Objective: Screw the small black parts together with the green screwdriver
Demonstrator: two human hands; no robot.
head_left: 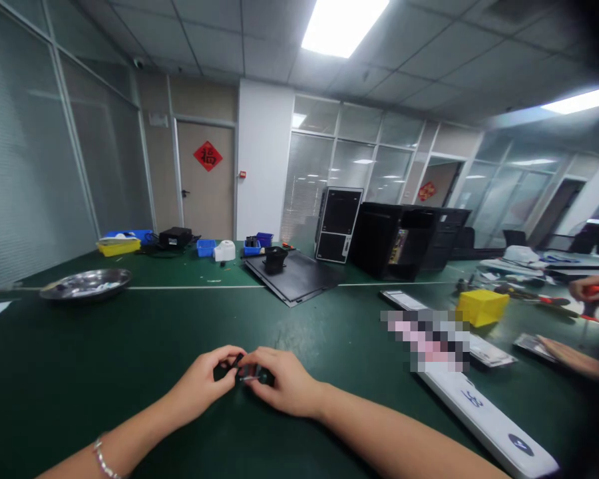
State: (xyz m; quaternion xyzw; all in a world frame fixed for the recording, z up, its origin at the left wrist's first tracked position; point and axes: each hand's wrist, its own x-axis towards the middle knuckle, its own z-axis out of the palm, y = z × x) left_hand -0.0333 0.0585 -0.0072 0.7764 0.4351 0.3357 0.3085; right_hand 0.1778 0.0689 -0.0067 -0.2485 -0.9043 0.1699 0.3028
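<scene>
My left hand (208, 380) and my right hand (288, 382) meet low in the middle of the view, just above the green table (180, 439). The fingers of my left hand pinch a small black part (238, 363). My right hand curls around the other side of it, thumb and fingertips close together. Something dark with a reddish patch and a thin bright edge (252, 372) shows between the right fingers. It is blurred, and I cannot tell whether it belongs to the black part. My fingers cover most of both.
A metal dish (87, 285) stands left, and a black panel (299, 279) lies ahead. Computer cases (397, 243) stand behind. At right are a long white strip (489, 406), a yellow box (482, 307) and another person's hands (574, 356), one with an orange-handled screwdriver (594, 293).
</scene>
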